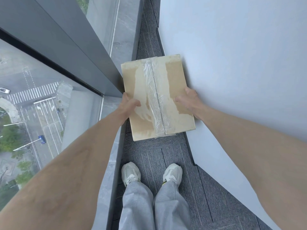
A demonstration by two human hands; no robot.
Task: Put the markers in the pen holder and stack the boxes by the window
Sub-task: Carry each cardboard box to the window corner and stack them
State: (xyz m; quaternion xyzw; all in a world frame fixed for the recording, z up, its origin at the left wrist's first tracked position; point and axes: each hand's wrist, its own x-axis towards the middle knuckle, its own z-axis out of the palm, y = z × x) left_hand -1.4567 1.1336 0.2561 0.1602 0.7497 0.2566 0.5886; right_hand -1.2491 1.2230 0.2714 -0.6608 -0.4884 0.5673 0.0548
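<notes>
Taped-shut flat brown cardboard box [157, 98] gripped at both side edges: left hand [128, 103] fingers, right hand [187, 100] fingers curled on it.

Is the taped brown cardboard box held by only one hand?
No: left hand and right hand both grip the taped brown cardboard box.
</notes>
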